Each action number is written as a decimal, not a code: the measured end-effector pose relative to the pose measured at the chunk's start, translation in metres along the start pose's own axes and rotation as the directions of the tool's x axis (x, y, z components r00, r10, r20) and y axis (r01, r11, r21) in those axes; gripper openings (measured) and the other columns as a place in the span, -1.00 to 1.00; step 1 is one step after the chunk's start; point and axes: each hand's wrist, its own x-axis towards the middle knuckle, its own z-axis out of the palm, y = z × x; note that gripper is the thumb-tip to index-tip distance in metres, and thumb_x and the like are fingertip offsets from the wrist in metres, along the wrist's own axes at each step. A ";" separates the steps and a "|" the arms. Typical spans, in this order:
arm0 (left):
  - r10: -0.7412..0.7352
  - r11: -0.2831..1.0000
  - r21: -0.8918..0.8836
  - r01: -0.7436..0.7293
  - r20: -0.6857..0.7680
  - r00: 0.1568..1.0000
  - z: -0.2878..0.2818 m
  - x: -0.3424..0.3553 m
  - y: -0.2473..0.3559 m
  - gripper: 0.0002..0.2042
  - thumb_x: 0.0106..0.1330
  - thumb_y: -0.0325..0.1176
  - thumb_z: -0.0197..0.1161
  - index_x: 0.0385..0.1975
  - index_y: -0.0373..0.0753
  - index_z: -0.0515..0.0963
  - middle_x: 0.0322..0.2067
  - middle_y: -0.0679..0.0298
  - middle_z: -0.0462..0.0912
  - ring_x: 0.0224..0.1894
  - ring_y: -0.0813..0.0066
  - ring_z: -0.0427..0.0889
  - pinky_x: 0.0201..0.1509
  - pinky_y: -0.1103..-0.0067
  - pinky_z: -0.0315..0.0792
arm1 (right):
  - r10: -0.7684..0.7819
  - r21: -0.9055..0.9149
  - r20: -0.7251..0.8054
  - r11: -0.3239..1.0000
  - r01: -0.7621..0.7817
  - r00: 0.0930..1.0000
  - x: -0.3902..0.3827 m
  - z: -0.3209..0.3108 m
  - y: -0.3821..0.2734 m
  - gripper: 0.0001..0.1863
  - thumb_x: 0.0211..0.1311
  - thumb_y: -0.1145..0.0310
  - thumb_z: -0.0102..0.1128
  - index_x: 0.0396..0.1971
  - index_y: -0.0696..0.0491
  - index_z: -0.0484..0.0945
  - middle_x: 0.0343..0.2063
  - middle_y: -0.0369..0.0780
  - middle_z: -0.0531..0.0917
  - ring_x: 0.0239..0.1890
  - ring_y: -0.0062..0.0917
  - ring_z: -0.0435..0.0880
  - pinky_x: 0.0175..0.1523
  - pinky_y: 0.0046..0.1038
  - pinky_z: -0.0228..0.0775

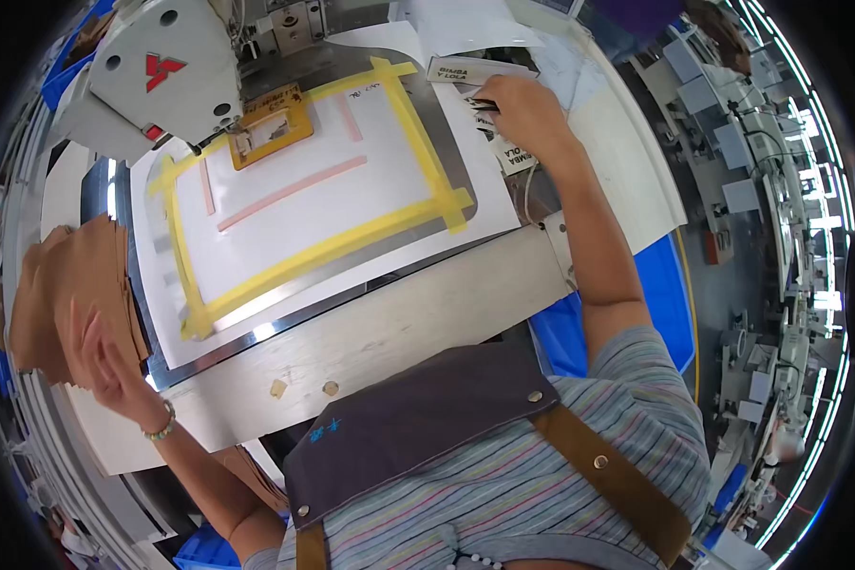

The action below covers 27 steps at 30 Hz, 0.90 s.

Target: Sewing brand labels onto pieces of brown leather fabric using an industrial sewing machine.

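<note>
My left hand (107, 366), a beaded bracelet on its wrist, lies with stretched fingers against a stack of brown sheet pieces (76, 275) at the table's left edge. Out at the far right, my right hand (522, 114) has its fingers pinched together over white labels with black print (511, 152). A small dark thing shows at its fingertips, too little of it to name. Between the hands lies a white sheet (285, 228) framed with yellow tape and marked with pink strips. A yellow frame-shaped plate (274, 133) sits on it under the sewing machine head (161, 76).
Beside the right hand stands a small white box (480, 71) with dark contents. A thin cable (529, 199) runs down near the labels. Blue bins (660, 294) are below the table on the right. The table's pale front edge (399, 332) borders my apron.
</note>
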 end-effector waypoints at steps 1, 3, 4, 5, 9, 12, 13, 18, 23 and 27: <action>0.036 0.977 0.206 -0.050 0.070 0.997 0.016 -0.004 0.020 -0.73 0.54 -0.45 0.17 0.12 -0.44 0.59 0.33 -0.07 0.52 0.27 0.05 0.62 0.26 0.29 0.60 | 0.047 -0.010 0.010 0.999 -0.047 0.999 0.001 0.003 0.002 -0.61 0.12 0.46 0.33 0.00 -0.04 0.73 0.00 -0.17 0.74 0.04 -0.17 0.72 0.14 -0.21 0.56; 0.032 0.902 0.420 -0.102 0.169 0.985 0.045 0.009 0.043 -0.81 0.50 -0.54 0.18 -0.01 -0.45 0.66 0.21 -0.03 0.64 0.19 0.22 0.67 0.19 0.46 0.60 | 0.075 -0.011 0.022 0.997 -0.075 0.997 0.002 0.005 0.008 -0.65 0.15 0.47 0.27 -0.03 -0.01 0.73 -0.11 -0.16 0.77 0.00 -0.15 0.73 0.12 -0.18 0.56; 0.001 0.905 0.416 -0.091 0.213 0.977 0.055 0.013 0.051 -0.81 0.49 -0.54 0.21 -0.01 -0.43 0.66 0.19 -0.01 0.66 0.18 0.23 0.67 0.18 0.44 0.59 | 0.062 0.029 -0.117 0.998 -0.059 0.991 0.000 0.005 0.012 -0.64 0.15 0.50 0.24 -0.03 -0.03 0.74 -0.10 -0.17 0.77 -0.01 -0.16 0.73 0.11 -0.18 0.57; -0.066 0.899 0.437 -0.030 0.203 0.977 0.061 0.016 0.056 -0.81 0.47 -0.54 0.23 0.00 -0.42 0.66 0.17 0.02 0.68 0.17 0.24 0.67 0.17 0.41 0.58 | 0.037 0.087 -0.260 0.996 -0.015 0.965 -0.002 0.006 0.013 -0.62 0.16 0.52 0.20 -0.02 -0.04 0.74 -0.10 -0.17 0.78 -0.02 -0.16 0.74 0.09 -0.18 0.57; 0.013 0.637 0.729 -0.252 0.317 0.948 0.045 0.037 0.044 -0.75 0.40 -0.53 0.31 0.05 -0.32 0.66 0.11 0.12 0.70 0.11 0.17 0.69 0.13 0.42 0.56 | -0.006 0.100 -0.445 0.993 0.056 0.896 -0.007 -0.015 -0.002 -0.61 0.15 0.59 0.23 -0.01 -0.03 0.71 -0.06 -0.24 0.75 -0.04 -0.17 0.73 0.01 -0.27 0.58; -0.042 0.498 0.848 -0.180 0.231 0.972 0.021 0.046 0.033 -0.76 0.29 -0.50 0.38 -0.05 -0.28 0.68 0.00 0.17 0.71 0.03 0.03 0.65 0.13 0.32 0.55 | -0.015 0.130 -0.340 0.989 0.063 0.940 -0.017 -0.015 -0.021 -0.68 0.18 0.58 0.25 -0.06 0.02 0.70 -0.10 -0.21 0.72 -0.09 -0.13 0.72 -0.03 -0.23 0.56; -0.039 0.436 0.883 -0.173 0.211 0.977 0.019 0.052 0.028 -0.77 0.30 -0.47 0.37 -0.05 -0.27 0.68 -0.01 0.17 0.70 0.03 0.05 0.64 0.11 0.30 0.55 | 0.008 0.140 -0.332 0.989 0.041 0.943 -0.011 -0.010 -0.022 -0.68 0.18 0.58 0.25 -0.06 0.02 0.70 -0.10 -0.21 0.72 -0.09 -0.13 0.72 -0.03 -0.23 0.56; -0.126 0.398 0.904 -0.155 0.221 0.967 0.011 0.050 0.008 -0.78 0.30 -0.42 0.37 -0.10 -0.30 0.67 -0.07 0.12 0.67 0.00 0.08 0.60 0.07 0.28 0.55 | -0.057 0.000 -0.046 0.998 0.057 0.997 -0.009 0.002 -0.024 -0.77 0.20 0.52 0.27 -0.13 0.11 0.71 -0.12 -0.16 0.72 -0.09 -0.12 0.71 -0.03 -0.18 0.54; -0.271 0.339 0.927 -0.160 0.259 0.927 0.014 0.038 -0.011 -0.87 0.30 -0.42 0.33 -0.28 -0.36 0.65 -0.15 0.07 0.63 -0.02 0.06 0.61 0.07 0.26 0.56 | -0.052 0.127 0.022 0.991 0.049 0.998 -0.012 -0.020 -0.036 -0.73 0.24 0.40 0.37 -0.08 0.14 0.72 -0.13 -0.15 0.72 -0.10 -0.12 0.71 -0.03 -0.23 0.53; -0.292 0.317 0.928 -0.196 0.292 0.911 0.014 0.038 -0.028 -0.87 0.30 -0.45 0.27 -0.24 -0.35 0.66 -0.16 0.05 0.63 -0.03 0.02 0.62 0.05 0.23 0.52 | -0.013 0.231 0.046 0.973 0.002 0.999 -0.011 -0.038 -0.054 -0.70 0.29 0.34 0.39 -0.04 0.16 0.71 -0.20 -0.11 0.73 -0.16 -0.13 0.72 -0.05 -0.28 0.50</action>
